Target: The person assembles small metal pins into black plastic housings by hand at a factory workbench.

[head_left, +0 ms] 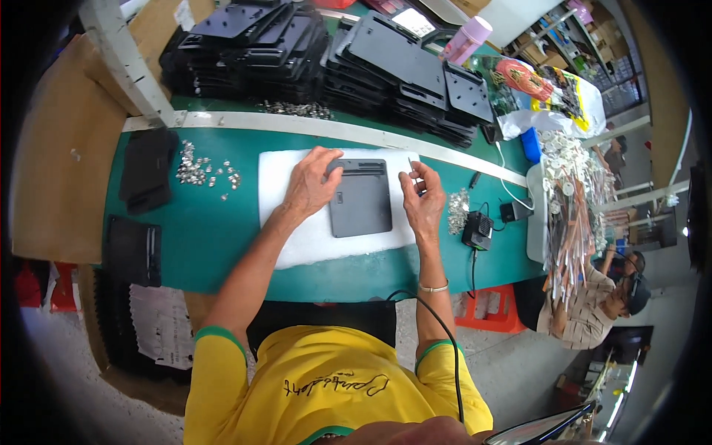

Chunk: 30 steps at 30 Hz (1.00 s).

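A flat black plastic panel lies on a white foam sheet in front of me. My left hand grips the panel's upper left corner, fingers bent over its edge. Slots and raised ribs run along the panel's far end. Just off the panel's right side, above the foam's edge, my right hand is closed in a pinch. Something thin sticks up by its fingertips, too small to name.
Small metal parts lie scattered left, with another pile right. Stacked black panels line the back behind a white rail. A black adapter with cables and a bin of strips stand right. Another person sits beyond.
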Motion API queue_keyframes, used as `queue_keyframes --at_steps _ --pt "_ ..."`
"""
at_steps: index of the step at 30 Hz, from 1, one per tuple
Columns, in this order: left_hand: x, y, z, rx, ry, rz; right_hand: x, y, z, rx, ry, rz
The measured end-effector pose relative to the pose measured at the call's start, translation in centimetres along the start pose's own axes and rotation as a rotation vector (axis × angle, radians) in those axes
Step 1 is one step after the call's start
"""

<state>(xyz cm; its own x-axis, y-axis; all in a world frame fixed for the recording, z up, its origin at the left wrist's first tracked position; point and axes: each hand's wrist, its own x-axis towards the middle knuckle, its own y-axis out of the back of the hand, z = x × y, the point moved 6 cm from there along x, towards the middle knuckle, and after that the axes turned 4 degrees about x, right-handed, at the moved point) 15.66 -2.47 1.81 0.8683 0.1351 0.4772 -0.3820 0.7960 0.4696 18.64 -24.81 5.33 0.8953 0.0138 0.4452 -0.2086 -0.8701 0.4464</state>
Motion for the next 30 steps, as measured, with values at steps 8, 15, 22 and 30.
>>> queue_keyframes --at_steps 8,15,22,30 --pt "0.2 0.7 0.2 -0.006 0.053 -0.062 2.5 11.1 2.3 -0.259 -0.112 0.218" --pt "0.0 0.8 0.3 -0.004 0.029 -0.076 2.1 10.7 5.7 -0.579 -0.014 -0.062" --pt "-0.2 0.8 0.2 -0.028 0.055 -0.098 1.9 8.6 7.2 -0.738 -0.056 -0.151" --pt "-0.2 0.6 0.0 -0.042 0.03 -0.085 1.8 8.0 7.4 -0.737 0.088 -0.114"
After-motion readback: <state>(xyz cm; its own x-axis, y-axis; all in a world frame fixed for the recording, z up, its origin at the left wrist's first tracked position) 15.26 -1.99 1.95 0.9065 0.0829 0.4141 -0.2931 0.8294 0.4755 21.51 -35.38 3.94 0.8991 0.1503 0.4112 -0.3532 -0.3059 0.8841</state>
